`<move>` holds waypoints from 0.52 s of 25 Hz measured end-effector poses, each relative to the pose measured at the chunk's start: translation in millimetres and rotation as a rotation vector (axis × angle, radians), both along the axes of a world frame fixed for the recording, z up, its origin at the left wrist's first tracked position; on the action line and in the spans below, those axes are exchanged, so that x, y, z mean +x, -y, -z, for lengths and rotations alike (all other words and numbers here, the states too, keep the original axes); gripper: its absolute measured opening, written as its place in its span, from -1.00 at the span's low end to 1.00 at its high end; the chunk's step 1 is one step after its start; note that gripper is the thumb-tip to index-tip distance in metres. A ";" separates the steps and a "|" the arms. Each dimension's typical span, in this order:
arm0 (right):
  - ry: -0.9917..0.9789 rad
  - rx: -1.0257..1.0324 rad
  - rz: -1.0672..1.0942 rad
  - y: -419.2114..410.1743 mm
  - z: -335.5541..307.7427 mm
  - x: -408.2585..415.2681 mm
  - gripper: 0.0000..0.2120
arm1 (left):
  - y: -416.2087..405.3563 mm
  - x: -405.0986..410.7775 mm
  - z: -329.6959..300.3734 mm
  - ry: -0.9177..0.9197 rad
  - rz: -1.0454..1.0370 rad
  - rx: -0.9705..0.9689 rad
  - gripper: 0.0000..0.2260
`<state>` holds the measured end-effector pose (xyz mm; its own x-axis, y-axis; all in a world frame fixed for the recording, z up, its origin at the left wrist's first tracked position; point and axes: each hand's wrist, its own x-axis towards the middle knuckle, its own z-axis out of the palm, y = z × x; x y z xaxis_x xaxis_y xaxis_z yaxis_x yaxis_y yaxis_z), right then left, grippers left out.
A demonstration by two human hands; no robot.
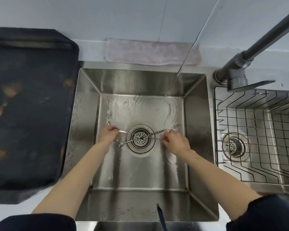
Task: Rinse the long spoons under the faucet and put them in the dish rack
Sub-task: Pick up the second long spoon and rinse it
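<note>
Long thin metal spoons (158, 132) with twisted handles lie crossed over the drain strainer (140, 139) on the wet sink floor (140, 172). My left hand (107, 135) is down at the left of the drain, its fingers closed on the end of one spoon (123, 130). At the right of the drain, my right hand (175, 141) pinches a twisted handle with its fingertips. Water (178, 77) runs from the dark faucet (240, 64) and lands at the sink's far right, beyond both hands. The wire dish rack (240, 114) sits in the right basin.
A dark, stained tray (32, 105) covers the counter to the left of the sink. A pale cloth (150, 52) lies folded behind the sink against the wall. The faucet handle (257, 84) sticks out over the rack's far corner.
</note>
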<state>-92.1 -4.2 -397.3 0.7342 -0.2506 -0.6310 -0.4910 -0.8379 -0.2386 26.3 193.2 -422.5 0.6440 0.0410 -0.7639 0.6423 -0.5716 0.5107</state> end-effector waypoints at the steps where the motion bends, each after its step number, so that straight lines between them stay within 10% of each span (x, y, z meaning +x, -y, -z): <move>1: -0.012 -0.006 0.001 -0.7 2.9 -0.8 -0.79 | 0.4 -1.7 2.4 -0.006 -0.006 0.015 -0.75; 13: -0.035 -0.002 0.027 -4.9 15.5 -6.6 -0.79 | 6.6 -10.5 3.6 -0.024 0.000 0.048 -0.71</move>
<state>-98.7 0.8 -412.8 0.7044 -0.2711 -0.6560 -0.5217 -0.8245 -0.2194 15.8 186.5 -426.1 0.6253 0.0780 -0.7765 0.6544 -0.5946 0.4672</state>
